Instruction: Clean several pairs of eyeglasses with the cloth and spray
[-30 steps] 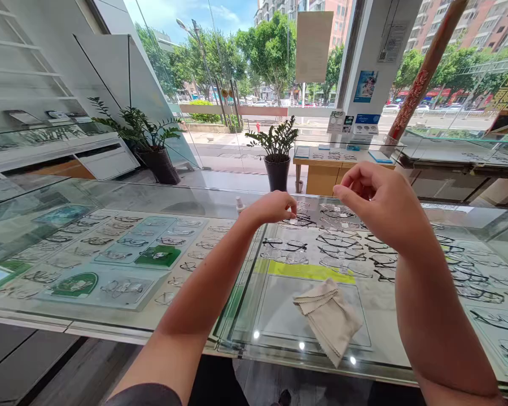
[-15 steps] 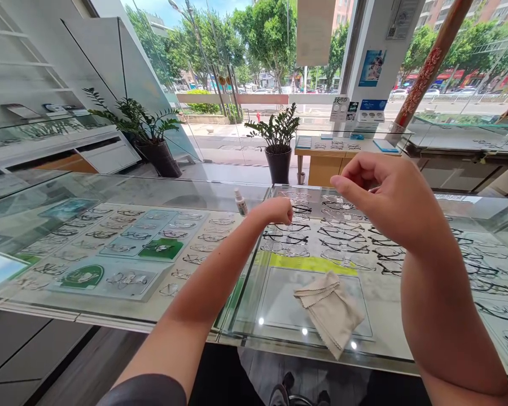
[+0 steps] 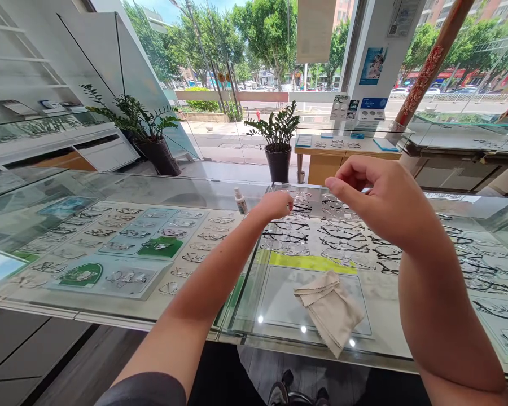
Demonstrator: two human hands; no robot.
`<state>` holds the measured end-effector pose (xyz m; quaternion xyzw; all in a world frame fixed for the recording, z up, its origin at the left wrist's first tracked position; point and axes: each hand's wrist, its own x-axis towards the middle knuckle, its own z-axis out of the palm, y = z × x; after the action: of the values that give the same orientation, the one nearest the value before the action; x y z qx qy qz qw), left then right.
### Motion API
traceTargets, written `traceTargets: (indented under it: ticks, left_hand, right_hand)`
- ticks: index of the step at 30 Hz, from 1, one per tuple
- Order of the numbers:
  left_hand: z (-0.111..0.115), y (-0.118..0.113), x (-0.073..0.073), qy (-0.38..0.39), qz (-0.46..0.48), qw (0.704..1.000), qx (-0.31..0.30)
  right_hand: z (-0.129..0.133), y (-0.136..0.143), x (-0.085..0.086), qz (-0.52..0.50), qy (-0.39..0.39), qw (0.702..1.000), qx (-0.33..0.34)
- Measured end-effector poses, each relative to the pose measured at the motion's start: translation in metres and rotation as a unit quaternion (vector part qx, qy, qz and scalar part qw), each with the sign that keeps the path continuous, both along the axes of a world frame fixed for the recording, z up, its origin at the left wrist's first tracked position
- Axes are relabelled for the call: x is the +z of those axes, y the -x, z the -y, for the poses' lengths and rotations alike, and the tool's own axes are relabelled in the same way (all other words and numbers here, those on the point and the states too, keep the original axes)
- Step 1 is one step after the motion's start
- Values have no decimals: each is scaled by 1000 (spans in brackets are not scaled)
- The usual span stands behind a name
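My left hand (image 3: 279, 205) reaches out over the glass counter (image 3: 254, 332) with its fingers curled in. Its fingertips face away from me, and whatever they hold is hidden or too small to name. To its right is my right hand (image 3: 381, 197), raised higher, with bent fingers and the thumb pointing left. I cannot make out anything between those fingers. Below the two hands, a folded beige cleaning cloth (image 3: 332, 313) with a zigzag edge lies on the counter. A small white spray bottle (image 3: 240, 202) stands just left of my left hand.
Rows of eyeglasses (image 3: 342, 245) fill the display under the glass, and more spectacle frames (image 3: 214, 235) lie to the left. Beyond the counter stand two potted plants (image 3: 278, 163) and a wooden display table (image 3: 322, 169) before the window. A chair base (image 3: 296, 397) shows below.
My left hand has risen slightly and turned a little at the wrist. My right hand has shifted slightly left. The cloth and bottle stay where they were.
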<state>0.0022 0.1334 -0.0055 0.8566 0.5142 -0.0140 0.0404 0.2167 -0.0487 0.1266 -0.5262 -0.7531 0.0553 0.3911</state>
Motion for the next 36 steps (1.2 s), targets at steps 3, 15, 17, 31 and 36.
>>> traceTargets:
  ticks: [3, 15, 17, 31, 36]
  left_hand:
    - [-3, 0, -7, -2, 1, 1000, -2]
    - [-1, 1, 4, 3, 45, 999, -16]
    - [4, 2, 16, 0, 71, 997, -24]
    - [55, 3, 85, 153, 609, 771, -103]
    - [81, -3, 99, 184, 667, 713, -115]
  right_hand:
    - [0, 0, 0, 1, -2, 1000, 2]
    - [2, 1, 0, -9, 9, 1000, -5]
    - [2, 1, 0, -13, 10, 1000, -6]
    - [-3, -3, -2, -24, 4, 999, -25]
    - [-5, -1, -3, -5, 10, 1000, -27]
